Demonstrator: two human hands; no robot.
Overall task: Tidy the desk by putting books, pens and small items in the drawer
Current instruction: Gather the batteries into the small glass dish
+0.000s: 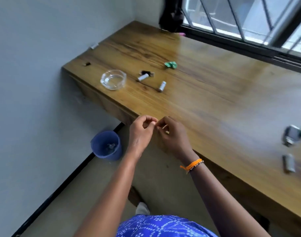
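Fingers: left hand and right hand curled, pinching something tiny together; item indistinct.
Remaining: glass ashtray, small tubes, green wrapper on tabletop.

ashtray on desk — left of two tubes; bucket below

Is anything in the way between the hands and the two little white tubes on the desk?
No. Bare wood lies between both hands, left and right, and the tubes. The glass dish sits off to the left.
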